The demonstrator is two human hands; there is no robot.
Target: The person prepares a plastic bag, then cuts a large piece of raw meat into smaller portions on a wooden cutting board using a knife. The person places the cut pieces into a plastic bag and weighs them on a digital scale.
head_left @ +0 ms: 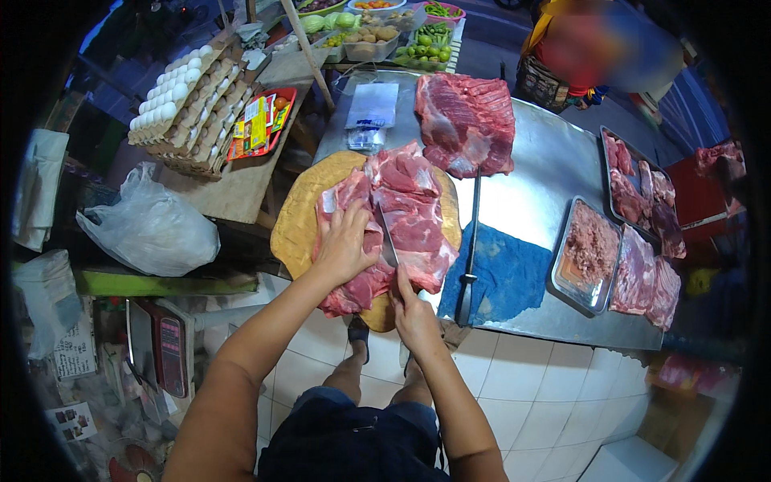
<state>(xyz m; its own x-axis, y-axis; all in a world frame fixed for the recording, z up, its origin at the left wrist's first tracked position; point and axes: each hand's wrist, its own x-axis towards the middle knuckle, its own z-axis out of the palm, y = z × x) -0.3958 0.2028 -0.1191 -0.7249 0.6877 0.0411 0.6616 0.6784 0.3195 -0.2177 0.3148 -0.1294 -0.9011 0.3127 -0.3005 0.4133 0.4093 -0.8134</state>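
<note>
The right hand [418,321] wraps its fingers round a knife [387,238], its blade over raw meat [414,217] on a wooden board [292,225]. The left hand [345,247], fingers loosely spread, rests on that meat; beyond, a red slab [466,120] lies on the desk [534,181].

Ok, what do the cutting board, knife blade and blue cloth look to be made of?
Cutting board: likely matte wood, from its mottled yellow-brown colour and uneven outline. Knife blade: apparently smooth steel, by its grey metallic sheen. Blue cloth: dull fabric, judging by its limp, uneven edge; fibre unclear.
</note>
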